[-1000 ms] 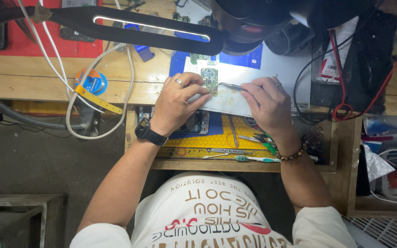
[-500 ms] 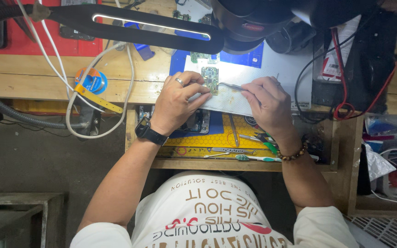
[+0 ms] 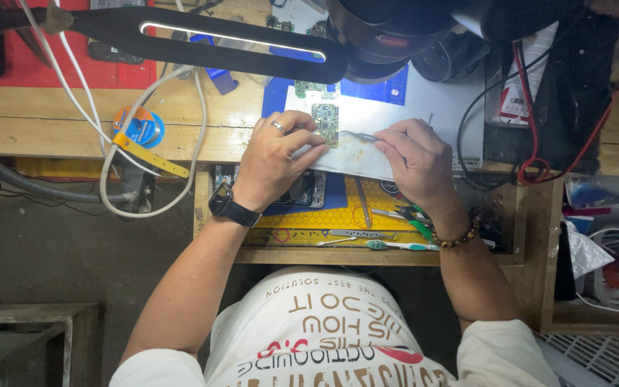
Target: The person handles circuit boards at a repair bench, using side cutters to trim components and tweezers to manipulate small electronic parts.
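A small green circuit board (image 3: 325, 120) lies on a white mat (image 3: 367, 154) at the wooden bench's near edge. My left hand (image 3: 274, 158), with a ring and a black wristwatch, pins the board's left side with its fingertips. My right hand (image 3: 415, 161), wearing a bead bracelet, pinches metal tweezers (image 3: 358, 134) whose tips reach the board's lower right corner. Both hands rest on the mat.
A black lamp arm (image 3: 209, 39) crosses the top. White cables (image 3: 145, 143) and a blue solder spool (image 3: 141, 127) lie left. An open drawer (image 3: 338, 233) below the hands holds tweezers and a toothbrush (image 3: 399, 246). Black and red wires (image 3: 531, 107) lie at the right.
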A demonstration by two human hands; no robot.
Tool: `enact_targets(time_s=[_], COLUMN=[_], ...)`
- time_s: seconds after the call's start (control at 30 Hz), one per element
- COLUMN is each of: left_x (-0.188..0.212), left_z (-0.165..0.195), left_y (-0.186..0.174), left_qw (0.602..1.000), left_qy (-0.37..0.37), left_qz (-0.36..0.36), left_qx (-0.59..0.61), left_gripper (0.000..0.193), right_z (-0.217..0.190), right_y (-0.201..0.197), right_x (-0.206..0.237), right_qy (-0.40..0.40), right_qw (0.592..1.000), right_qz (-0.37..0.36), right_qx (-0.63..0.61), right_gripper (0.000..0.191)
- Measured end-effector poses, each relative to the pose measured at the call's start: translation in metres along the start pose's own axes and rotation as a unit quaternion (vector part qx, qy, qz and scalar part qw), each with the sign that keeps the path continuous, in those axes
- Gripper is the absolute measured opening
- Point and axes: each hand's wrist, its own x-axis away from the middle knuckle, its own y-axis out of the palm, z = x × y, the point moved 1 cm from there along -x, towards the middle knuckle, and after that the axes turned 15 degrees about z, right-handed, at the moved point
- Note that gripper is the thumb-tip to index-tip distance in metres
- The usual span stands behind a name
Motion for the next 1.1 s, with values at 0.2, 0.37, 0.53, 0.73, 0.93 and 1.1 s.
enact_targets(time_s=[0.2, 0.37, 0.53, 0.73, 0.93, 1.1], left_x=[-0.0001, -0.0007, -0.0001, -0.0008, -0.0013, -0.0014], left_z=[-0.0008, -0.0005, -0.0001, -0.0002, 0.0003, -0.0006], left_y=[-0.0002, 0.0009, -0.0003, -0.0007, -0.0004, -0.0007], left_qw=[1.000, 1.000, 1.000, 1.000, 1.000, 1.000], left_qy=[-0.001, -0.004, -0.005, -0.004, -0.008, -0.014], left_qz=[-0.001, -0.002, 0.000, -0.005, -0.008, -0.010], left_qx=[0.001, -0.001, 0.004, -0.002, -0.001, 0.001], left_gripper=[0.010, 0.010, 0.010, 0.010, 0.010, 0.010], right_z=[0.0010, 0.0020, 0.0017, 0.0042, 0.0035, 0.0015], right_y=[-0.0041, -0.0013, -0.0008, 0.0008, -0.0010, -0.0001], right_x=[-0.0010, -0.0026, -0.0025, -0.0030, -0.0026, -0.0031], right_qy=[0.009, -0.012, -0.024, -0.029, -0.028, -0.017], right_qw=[1.000, 1.000, 0.999, 0.999, 0.999, 1.000], right_qz=[0.018, 0.011, 0.013, 0.008, 0.013, 0.006], right_qx=[-0.010, 0.012, 0.018, 0.015, 0.008, -0.002], right_gripper=[0.013, 0.016, 0.016, 0.016, 0.015, 0.015])
